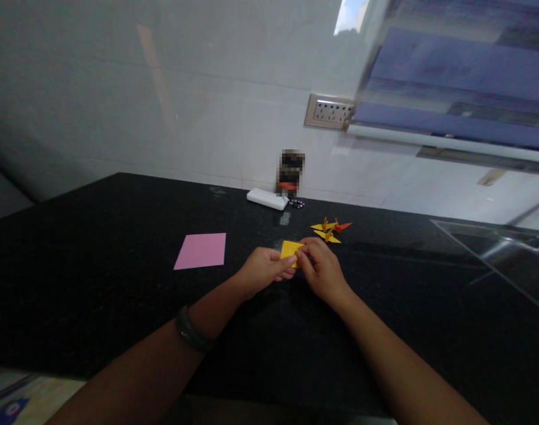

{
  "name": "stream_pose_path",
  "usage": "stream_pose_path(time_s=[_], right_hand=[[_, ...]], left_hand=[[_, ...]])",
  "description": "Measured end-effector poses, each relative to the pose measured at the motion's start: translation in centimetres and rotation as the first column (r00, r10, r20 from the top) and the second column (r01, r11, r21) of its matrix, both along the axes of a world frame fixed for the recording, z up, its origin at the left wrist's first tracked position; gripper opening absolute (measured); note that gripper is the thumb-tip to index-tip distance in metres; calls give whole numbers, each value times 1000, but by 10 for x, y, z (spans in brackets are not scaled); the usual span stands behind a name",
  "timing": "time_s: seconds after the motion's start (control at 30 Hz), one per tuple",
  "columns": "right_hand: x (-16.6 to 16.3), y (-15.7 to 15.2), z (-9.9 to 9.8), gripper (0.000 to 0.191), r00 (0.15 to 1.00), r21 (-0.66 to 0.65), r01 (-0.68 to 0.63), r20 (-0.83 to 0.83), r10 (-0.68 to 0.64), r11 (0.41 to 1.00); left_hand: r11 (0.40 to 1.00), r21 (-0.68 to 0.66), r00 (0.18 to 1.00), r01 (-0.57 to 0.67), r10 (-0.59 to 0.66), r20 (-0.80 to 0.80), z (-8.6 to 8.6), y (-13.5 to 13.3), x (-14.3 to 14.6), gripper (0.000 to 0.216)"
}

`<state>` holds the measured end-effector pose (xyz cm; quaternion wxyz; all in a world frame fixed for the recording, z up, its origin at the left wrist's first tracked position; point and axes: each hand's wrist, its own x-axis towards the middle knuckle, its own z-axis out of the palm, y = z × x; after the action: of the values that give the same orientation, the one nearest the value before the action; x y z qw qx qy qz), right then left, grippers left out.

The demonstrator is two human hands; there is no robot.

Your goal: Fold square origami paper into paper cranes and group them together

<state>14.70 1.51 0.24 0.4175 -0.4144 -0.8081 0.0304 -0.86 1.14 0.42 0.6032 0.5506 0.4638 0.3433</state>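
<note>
A small folded piece of yellow paper (289, 248) is held between both hands just above the dark countertop. My left hand (265, 267) pinches its left and lower side, thumb lying on top. My right hand (321, 267) grips its right edge between thumb and fingers, which hide part of that side. Beyond my right hand stand folded paper cranes: two yellow ones, the nearer yellow crane (327, 236) and another yellow crane (324, 225), and an orange crane (341, 226) beside them. Left of my hands lies a flat stack or sheet of pink paper (201, 251).
Against the tiled wall, a white oblong case (267, 199) with a beaded strap (297, 203) lies on the black countertop (118, 248). Behind it stands a blurred-out dark object (291, 171). A sink edge (495, 262) is at the right, and a socket panel (329, 111) is on the wall.
</note>
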Motion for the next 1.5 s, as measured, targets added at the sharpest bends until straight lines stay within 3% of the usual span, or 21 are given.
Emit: stream_pose_path(time_s=[0.37, 0.53, 0.7, 0.83, 0.97, 1.2, 1.33, 1.5], right_hand=[[-1, -1, 0, 14, 998, -52, -18, -62, 14, 998], [0, -1, -1, 16, 978, -184, -59, -207, 20, 981], [-3, 0, 0, 28, 840, -497, -178, -526, -132, 849], [-5, -1, 1, 32, 832, -612, -280, -539, -131, 740], [-5, -1, -2, 29, 855, -632, -288, -508, -104, 720], [-5, -1, -2, 31, 843, -588, -226, -518, -146, 777], [-8, -4, -1, 30, 830, -616, -256, -536, -157, 745], [-11, -5, -2, 31, 813, -636, -281, -556, -173, 719]], left_hand=[[999, 53, 999, 7, -5, -38, -2, 0, -1, 26], [998, 59, 999, -29, 31, -24, 1, -2, 0, 23], [998, 64, 1000, -19, 20, -16, 2, -2, 0, 25], [996, 94, 1000, 12, -11, -7, 1, -1, -2, 25], [994, 99, 999, 37, -38, 3, 0, -1, -1, 25], [997, 71, 998, 18, -22, 57, 1, -2, 2, 24], [993, 116, 993, -3, -10, 118, -4, 0, 1, 23], [996, 90, 996, 21, -28, 81, -5, 0, 0, 16]])
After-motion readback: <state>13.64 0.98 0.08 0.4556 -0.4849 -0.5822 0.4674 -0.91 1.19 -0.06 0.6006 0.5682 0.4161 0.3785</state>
